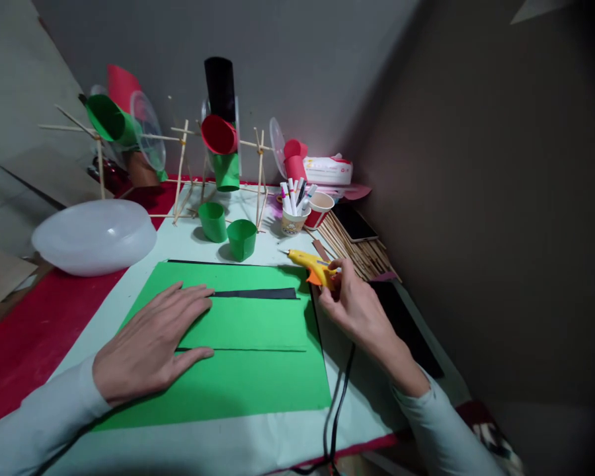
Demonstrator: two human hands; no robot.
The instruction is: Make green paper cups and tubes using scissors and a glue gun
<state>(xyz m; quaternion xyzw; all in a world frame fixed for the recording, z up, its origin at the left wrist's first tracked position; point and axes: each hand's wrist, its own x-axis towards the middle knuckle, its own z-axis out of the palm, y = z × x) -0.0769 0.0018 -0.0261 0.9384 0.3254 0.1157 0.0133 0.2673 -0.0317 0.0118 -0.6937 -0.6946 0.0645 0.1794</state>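
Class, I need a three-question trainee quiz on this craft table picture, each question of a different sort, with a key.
1. True or false: the left hand lies flat on the green paper sheet.
2. What does the right hand hold? A) scissors B) yellow glue gun C) marker
3. How many loose green cups stand just behind the sheet?

Key: 1 true; 2 B; 3 two.

The right hand (357, 307) hides the back of the glue gun (315, 266), so its grip cannot be seen. The left hand (151, 344) covers part of the green sheet (248, 377). The black cord (338, 410) runs off the bottom edge at 6 o'clock. Both sleeves are cut off there. The marks on the pens (293, 195) at 12 o'clock are too small to read.
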